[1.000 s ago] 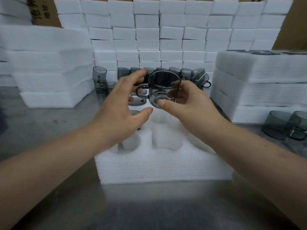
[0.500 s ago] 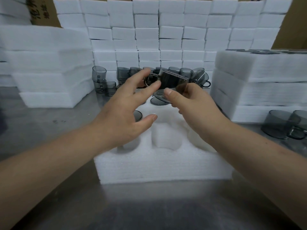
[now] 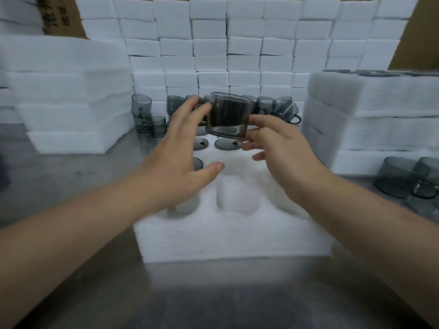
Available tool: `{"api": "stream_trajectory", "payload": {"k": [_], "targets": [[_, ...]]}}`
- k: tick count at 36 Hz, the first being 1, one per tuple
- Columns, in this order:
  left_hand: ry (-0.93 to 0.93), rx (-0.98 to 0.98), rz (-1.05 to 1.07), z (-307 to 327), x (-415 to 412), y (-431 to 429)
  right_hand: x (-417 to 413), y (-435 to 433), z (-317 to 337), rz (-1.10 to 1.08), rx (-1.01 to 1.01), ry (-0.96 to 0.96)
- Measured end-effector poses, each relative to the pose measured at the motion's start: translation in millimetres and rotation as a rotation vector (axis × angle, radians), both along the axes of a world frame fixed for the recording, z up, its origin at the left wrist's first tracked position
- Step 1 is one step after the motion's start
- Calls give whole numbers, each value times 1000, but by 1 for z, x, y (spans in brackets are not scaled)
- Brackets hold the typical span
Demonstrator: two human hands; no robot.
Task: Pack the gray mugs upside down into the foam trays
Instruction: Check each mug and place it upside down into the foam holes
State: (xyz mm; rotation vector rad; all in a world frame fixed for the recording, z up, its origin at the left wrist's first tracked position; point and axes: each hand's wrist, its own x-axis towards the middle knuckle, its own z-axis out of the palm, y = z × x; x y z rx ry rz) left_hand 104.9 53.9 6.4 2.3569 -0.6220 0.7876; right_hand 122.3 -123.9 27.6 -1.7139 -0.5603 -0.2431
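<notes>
Mug (image 3: pixel 228 115) pinched by right hand (image 3: pixel 282 153) over foam tray (image 3: pixel 225 238), spread left hand (image 3: pixel 175 167) touching it; box (image 3: pixel 59 29) writing unreadable.

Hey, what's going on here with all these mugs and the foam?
A person is packing gray mugs into a white foam tray on a metal table. The right hand pinches one held mug by its lower edge above the tray's far side, while the left hand touches its handle side with straight fingers. A few packed mugs already sit base-up in the far pockets; the near pockets look unfilled. Loose mugs wait behind.
</notes>
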Motion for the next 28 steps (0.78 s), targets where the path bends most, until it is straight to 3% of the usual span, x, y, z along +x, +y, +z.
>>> {"api": "stream_trajectory", "payload": {"k": [14, 28], "targets": [[182, -181, 9, 0, -3, -1, -4, 1, -2, 118, -95, -64], [95, -279, -25, 3, -2, 2, -4, 1, -4, 166, -116, -91]]}}
